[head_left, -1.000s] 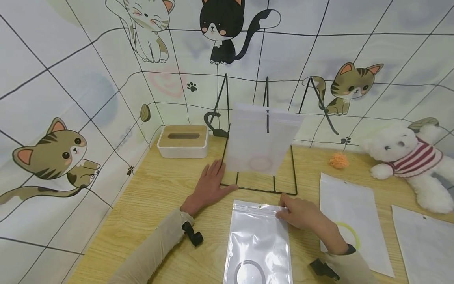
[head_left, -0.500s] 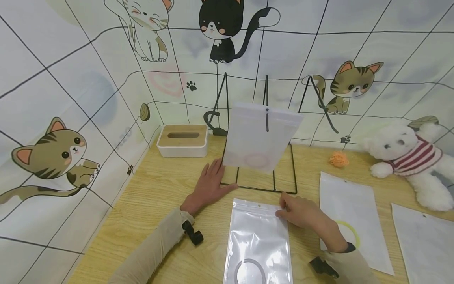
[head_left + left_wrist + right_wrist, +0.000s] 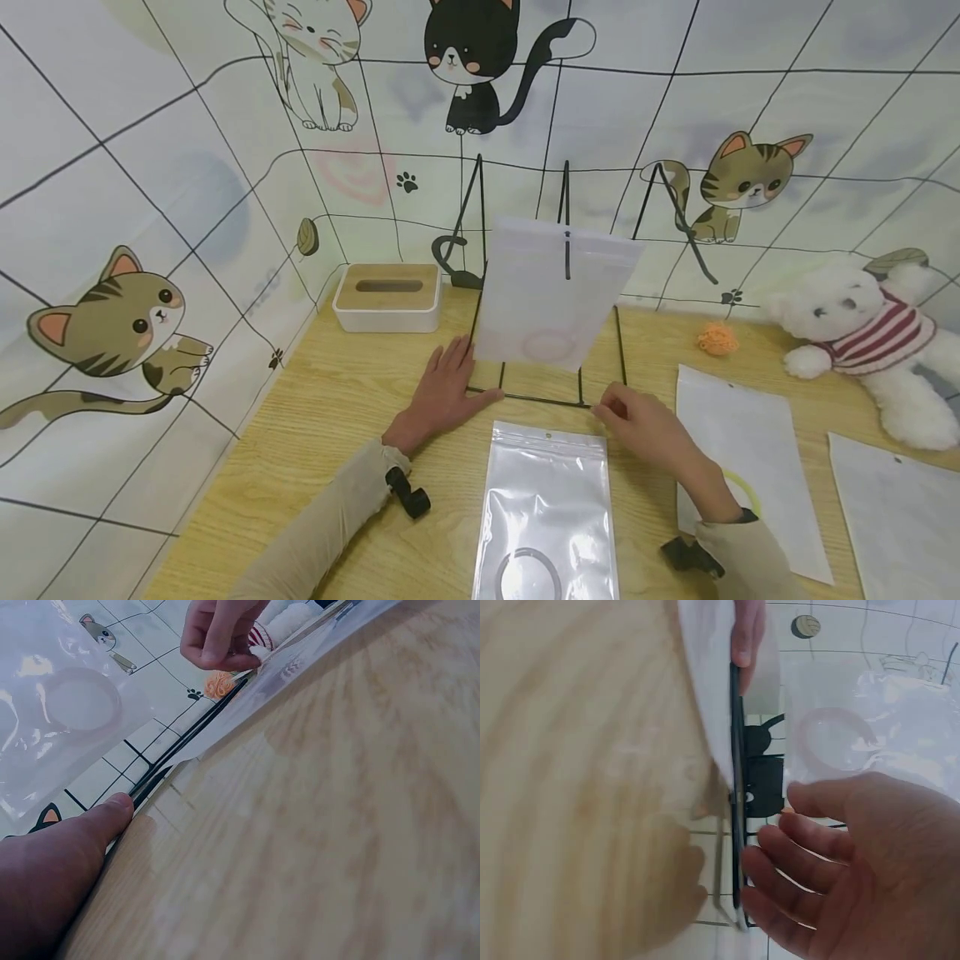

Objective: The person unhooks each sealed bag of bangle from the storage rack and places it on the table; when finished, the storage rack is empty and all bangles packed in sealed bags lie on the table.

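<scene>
My left hand (image 3: 442, 387) lies flat with spread fingers on the table, its thumb at the front bar of a black wire display rack (image 3: 540, 402). My right hand (image 3: 648, 429) hovers by the rack's front right corner, fingers loosely bent. In the right wrist view a gap shows between its thumb and fingers, and nothing is in them. Below the rack lies a clear-fronted zip pouch (image 3: 551, 492) with a pale ring inside. Another white pouch (image 3: 555, 300), holding a pinkish ring, hangs from the rack's middle hook.
Two more white pouches, one with a yellow ring (image 3: 742, 492) and a plain one (image 3: 900, 500), lie to the right. A tissue box (image 3: 387, 300) stands back left. At the back right are an orange tangle (image 3: 717, 339) and a plush bear (image 3: 862, 325).
My right hand has left the top right corner of the pouch on the table and moved slightly up to the rack's corner. The left hand stays put; the hanging pouch sways slightly.
</scene>
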